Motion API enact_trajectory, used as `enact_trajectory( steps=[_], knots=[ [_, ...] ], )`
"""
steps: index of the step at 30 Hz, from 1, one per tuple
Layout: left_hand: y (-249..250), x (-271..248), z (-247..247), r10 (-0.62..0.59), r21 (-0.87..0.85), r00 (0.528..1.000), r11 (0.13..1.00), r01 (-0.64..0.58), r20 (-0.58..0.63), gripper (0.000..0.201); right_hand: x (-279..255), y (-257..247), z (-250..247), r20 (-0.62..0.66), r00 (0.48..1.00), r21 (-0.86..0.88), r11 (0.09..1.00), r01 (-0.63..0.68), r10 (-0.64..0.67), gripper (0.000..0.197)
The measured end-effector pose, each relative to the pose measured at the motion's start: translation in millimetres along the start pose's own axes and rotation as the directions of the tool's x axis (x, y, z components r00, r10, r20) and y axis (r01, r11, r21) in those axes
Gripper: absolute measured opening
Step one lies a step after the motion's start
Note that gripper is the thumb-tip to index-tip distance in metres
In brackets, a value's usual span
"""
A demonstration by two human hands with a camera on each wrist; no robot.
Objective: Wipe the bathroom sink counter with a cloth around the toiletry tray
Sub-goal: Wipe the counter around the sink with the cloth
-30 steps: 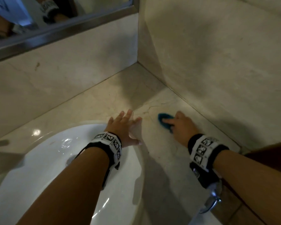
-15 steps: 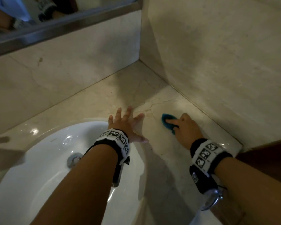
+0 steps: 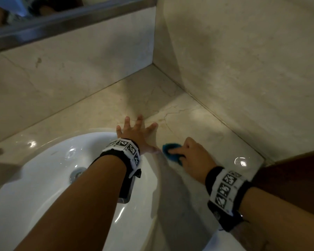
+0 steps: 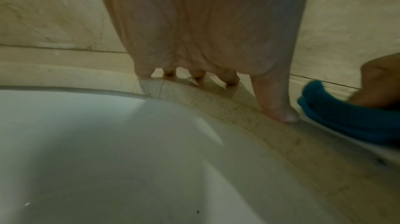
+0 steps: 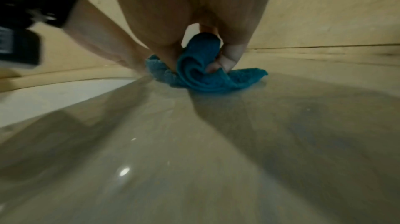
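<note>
A small blue cloth [image 3: 170,152] lies bunched on the beige marble counter [image 3: 198,120], just right of the white sink [image 3: 43,178]. My right hand [image 3: 190,156] grips the cloth [image 5: 205,73] with curled fingers and presses it onto the counter. My left hand [image 3: 136,131] rests flat with fingers spread on the counter [image 4: 216,101] at the sink's rim, its thumb close to the cloth [image 4: 346,118]. No toiletry tray shows in any view.
Marble walls meet in a corner [image 3: 153,64] behind the counter. A mirror frame [image 3: 62,20] runs along the back wall. The sink drain [image 3: 76,173] sits left of my left forearm. A dark wooden edge [image 3: 297,169] borders the counter at right.
My right hand has drawn the cloth toward me and leftward, closer to the sink rim and my left thumb. The left hand has stayed pressed on the counter.
</note>
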State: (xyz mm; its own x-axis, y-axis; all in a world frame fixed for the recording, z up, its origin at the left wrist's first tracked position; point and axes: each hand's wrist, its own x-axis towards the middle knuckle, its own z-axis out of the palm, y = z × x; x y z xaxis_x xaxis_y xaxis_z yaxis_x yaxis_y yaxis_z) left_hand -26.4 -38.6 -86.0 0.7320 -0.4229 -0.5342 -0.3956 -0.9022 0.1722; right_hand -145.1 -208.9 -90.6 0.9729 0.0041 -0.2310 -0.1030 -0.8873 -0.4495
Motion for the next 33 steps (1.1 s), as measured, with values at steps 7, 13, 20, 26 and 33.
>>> enact_trajectory(
  steps=[7, 13, 20, 26, 33],
  knots=[
    [4.4, 0.2, -0.6, -0.017, 0.025, 1.0, 1.0, 0.018, -0.02, 0.09, -6.7, -12.8, 2.6, 0.054, 0.997, -0.025, 0.998, 0.056, -0.054, 0.035],
    [1.5, -2.2, 0.0, -0.012, 0.014, 1.0, 1.0, 0.012, -0.027, 0.091, -21.6, 4.6, -2.6, 0.134, 0.971, 0.033, 0.981, 0.193, -0.196, 0.03],
    [1.7, -2.7, -1.3, -0.022, -0.015, 1.0, 1.0, 0.022, 0.012, 0.101, 30.5, 65.7, -34.1, -0.243, 0.919, 0.067, 0.95, -0.304, 0.311, 0.037],
    [7.8, -4.9, -4.8, -0.032, -0.019, 0.999, 0.999, 0.032, 0.011, 0.115, -10.3, 22.7, -9.8, -0.045, 0.996, 0.041, 0.997, -0.07, 0.072, 0.037],
    [10.1, -5.7, -1.8, -0.054, -0.012, 0.999, 0.998, 0.054, 0.0, 0.117, 22.4, 70.9, -38.1, -0.214, 0.913, 0.066, 0.938, -0.342, 0.348, 0.038]
  ],
)
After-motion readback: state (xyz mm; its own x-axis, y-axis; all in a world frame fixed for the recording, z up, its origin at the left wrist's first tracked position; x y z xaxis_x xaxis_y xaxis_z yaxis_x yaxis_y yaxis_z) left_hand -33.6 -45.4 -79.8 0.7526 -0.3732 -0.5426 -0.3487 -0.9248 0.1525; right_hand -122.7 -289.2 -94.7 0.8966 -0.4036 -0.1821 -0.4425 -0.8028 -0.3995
